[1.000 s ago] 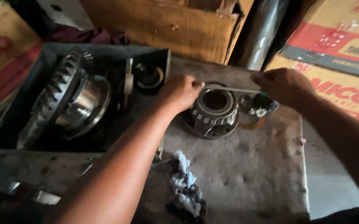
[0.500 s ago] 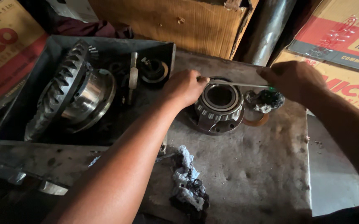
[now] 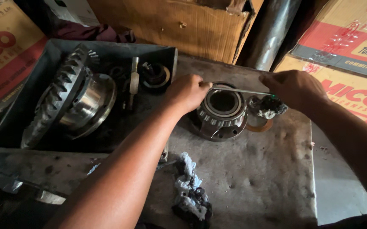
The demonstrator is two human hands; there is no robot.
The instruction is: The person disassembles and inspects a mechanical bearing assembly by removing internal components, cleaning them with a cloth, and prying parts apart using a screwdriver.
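Two hands pinch a thin metal rod, left hand and right hand at opposite ends, across the bearing hub. Rod: stiff, light, probably greasy, so grip the ends. Hub: judged heavy steel.

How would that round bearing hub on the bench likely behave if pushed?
The bearing hub looks like thick steel, so probably heavy for its size. It sits flat on its broad face, unlikely to roll or tip. Its greasy-looking surface may be slippery.
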